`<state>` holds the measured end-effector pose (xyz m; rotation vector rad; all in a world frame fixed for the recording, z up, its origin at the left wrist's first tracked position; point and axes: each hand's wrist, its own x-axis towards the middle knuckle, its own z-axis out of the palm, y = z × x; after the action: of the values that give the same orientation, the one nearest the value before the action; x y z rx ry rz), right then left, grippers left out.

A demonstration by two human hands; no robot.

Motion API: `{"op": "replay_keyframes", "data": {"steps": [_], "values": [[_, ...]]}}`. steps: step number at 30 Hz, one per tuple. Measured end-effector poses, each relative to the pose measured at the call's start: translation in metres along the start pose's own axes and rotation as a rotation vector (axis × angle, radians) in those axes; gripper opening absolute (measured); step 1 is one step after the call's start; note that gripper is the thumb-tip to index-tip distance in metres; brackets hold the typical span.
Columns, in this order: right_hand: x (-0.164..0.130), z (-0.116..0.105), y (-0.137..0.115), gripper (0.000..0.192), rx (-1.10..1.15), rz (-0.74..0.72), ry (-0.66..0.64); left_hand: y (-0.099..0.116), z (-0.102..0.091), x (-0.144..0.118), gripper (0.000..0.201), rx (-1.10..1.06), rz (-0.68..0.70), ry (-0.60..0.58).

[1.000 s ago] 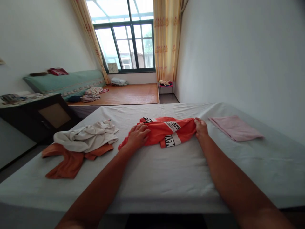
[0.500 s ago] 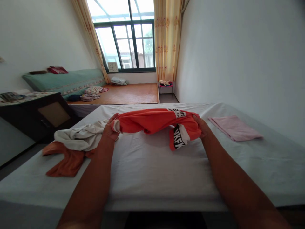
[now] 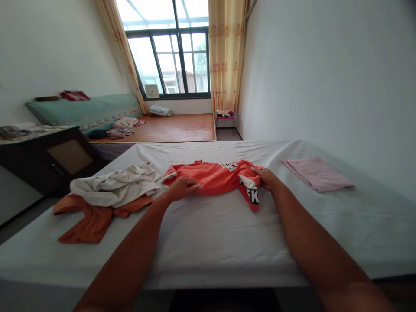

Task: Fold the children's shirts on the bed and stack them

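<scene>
An orange-red sweatshirt (image 3: 211, 175) with black-and-white lettering lies across the white-sheeted bed, its lettered cuff hanging toward me on the right. My right hand (image 3: 265, 178) pinches the garment's right end near the shoulder. Over the near edge, left of its middle, hovers my left hand (image 3: 183, 188); its fingers are loosely bent with a gap at the thumb, and no cloth shows in its grip. Part of the sweatshirt's left end is behind that hand.
Left of the sweatshirt lie a crumpled cream garment (image 3: 113, 185) and a rust-brown one (image 3: 86, 221). A folded pink cloth (image 3: 318, 174) rests at the right by the wall. A dark cabinet (image 3: 65, 156) and a second bed with a brown mat (image 3: 182, 125) stand beyond.
The sweatshirt, held up between both hands before, now lies on the bed. My left hand has let go of its left end and moved right; the right hand still grips.
</scene>
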<state>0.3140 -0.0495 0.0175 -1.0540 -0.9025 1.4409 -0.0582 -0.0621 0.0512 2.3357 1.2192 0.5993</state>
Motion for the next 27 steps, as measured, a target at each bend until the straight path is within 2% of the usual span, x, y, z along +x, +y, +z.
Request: {"op": "replay_keyframes", "data": {"steps": [1, 2, 4, 6, 9, 12, 16, 18, 19, 22, 24, 27], "values": [[0.0, 0.0, 0.0, 0.013, -0.001, 0.011, -0.009, 0.008, 0.007, -0.001, 0.038, 0.08, 0.034, -0.087], [0.0, 0.001, -0.002, 0.013, 0.005, 0.012, -0.023, 0.014, 0.015, -0.001, 0.039, 0.17, 0.062, -0.101], [-0.004, 0.004, -0.007, 0.018, 0.04, -0.012, -0.064, 0.022, 0.027, 0.001, 0.04, 0.347, 0.076, -0.011], [-0.01, 0.007, -0.015, 0.025, 0.085, -0.053, -0.111, 0.023, 0.034, 0.005, 0.031, 0.473, 0.041, 0.08], [-0.022, 0.012, -0.028, 0.04, 0.086, -0.066, -0.138, 0.017, 0.034, 0.012, 0.019, 0.524, -0.006, 0.173], [-0.033, 0.013, -0.037, 0.055, 0.051, -0.087, -0.14, 0.009, 0.021, 0.016, 0.014, 0.327, -0.05, 0.317], [-0.036, 0.015, -0.044, 0.049, 0.056, -0.264, -0.044, 0.001, -0.004, 0.015, 0.021, -0.413, -0.126, 0.572], [-0.033, 0.017, -0.043, 0.044, 0.077, -0.308, -0.021, -0.004, -0.014, 0.014, 0.027, -0.727, -0.144, 0.602], [-0.031, 0.018, -0.041, 0.042, 0.081, -0.295, -0.038, -0.007, -0.017, 0.013, 0.03, -0.811, -0.161, 0.599], [-0.02, 0.019, -0.03, 0.032, 0.093, -0.182, -0.073, -0.02, -0.021, 0.012, 0.035, -0.799, -0.255, 0.588], [-0.012, 0.017, -0.022, 0.023, 0.136, -0.121, -0.027, -0.03, -0.022, 0.01, 0.034, -0.701, -0.311, 0.589], [-0.004, 0.013, -0.013, 0.023, 0.23, -0.06, 0.038, -0.04, -0.028, 0.006, 0.043, -0.618, -0.33, 0.548]]}}
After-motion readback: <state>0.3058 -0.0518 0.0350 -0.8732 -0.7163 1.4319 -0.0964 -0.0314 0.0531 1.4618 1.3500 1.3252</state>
